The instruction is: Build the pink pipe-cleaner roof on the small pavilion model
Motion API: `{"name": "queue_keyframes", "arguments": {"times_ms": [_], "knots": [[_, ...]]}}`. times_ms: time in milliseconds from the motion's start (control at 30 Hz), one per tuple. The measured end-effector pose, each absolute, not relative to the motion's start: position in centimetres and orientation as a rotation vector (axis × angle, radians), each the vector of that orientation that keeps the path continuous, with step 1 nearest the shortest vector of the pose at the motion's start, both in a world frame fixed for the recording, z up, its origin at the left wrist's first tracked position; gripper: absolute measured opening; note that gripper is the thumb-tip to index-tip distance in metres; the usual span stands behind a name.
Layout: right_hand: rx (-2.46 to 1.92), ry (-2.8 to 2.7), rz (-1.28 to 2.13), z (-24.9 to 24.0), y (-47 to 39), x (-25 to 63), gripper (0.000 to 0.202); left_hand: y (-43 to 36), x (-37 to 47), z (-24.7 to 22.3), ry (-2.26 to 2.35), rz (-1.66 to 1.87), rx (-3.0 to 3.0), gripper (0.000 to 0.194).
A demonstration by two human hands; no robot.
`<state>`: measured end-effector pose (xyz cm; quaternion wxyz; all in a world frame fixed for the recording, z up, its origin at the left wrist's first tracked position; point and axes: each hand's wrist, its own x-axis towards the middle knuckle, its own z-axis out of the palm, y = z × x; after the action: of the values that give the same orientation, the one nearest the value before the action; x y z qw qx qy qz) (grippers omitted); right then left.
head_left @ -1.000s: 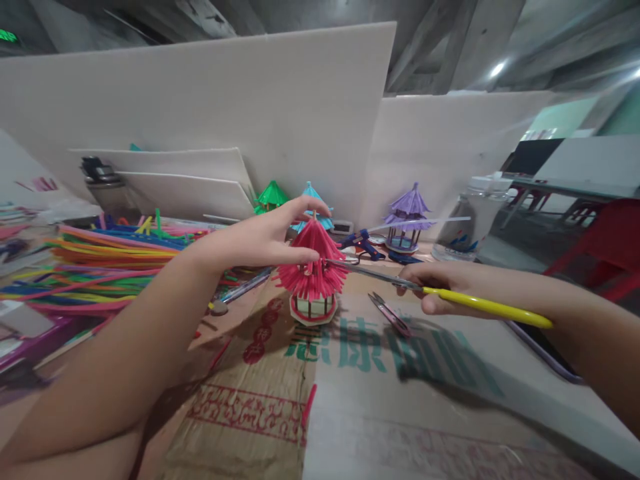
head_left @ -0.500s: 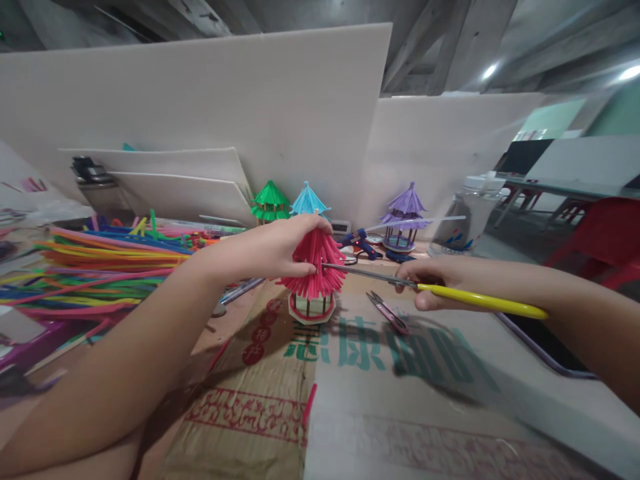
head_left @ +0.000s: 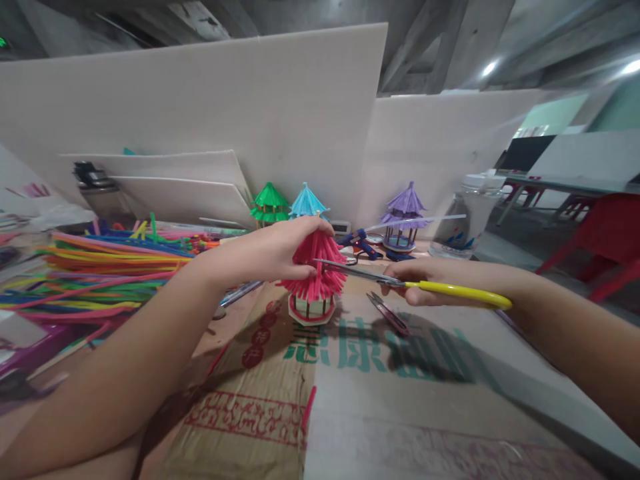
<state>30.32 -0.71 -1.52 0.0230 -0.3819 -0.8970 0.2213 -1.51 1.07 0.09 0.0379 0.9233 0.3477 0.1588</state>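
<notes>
While white boards point(head_left: 240, 107) back printed cardboard point(head_left: 280, 373), left grip point(head_left: 280, 245) clasps red pavilion point(head_left: 314, 288) and right grip point(head_left: 425, 271) scissors point(head_left: 450, 289).

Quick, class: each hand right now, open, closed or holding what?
Left hand: closed, holding the red toy house by its roof.
Right hand: closed, holding the yellow-handled scissors.

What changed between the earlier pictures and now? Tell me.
The left hand came down around the red pavilion; the right hand, still holding the yellow-handled scissors, moved left toward it. The pink snips and purple pavilion stayed put.
</notes>
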Motion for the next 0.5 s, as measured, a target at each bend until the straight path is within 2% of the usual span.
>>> {"name": "queue_keyframes", "arguments": {"times_ms": [167,500], "knots": [[-1.229,-2.763,0.777,-2.2,0.1,30.4,0.055,1.1,-1.5,0.1,1.059,0.485,2.832,0.058],[-1.154,-2.775,0.672,-2.5,1.1,30.3,0.053,1.0,-1.4,-0.1,1.027,0.508,2.862,0.060]]}}
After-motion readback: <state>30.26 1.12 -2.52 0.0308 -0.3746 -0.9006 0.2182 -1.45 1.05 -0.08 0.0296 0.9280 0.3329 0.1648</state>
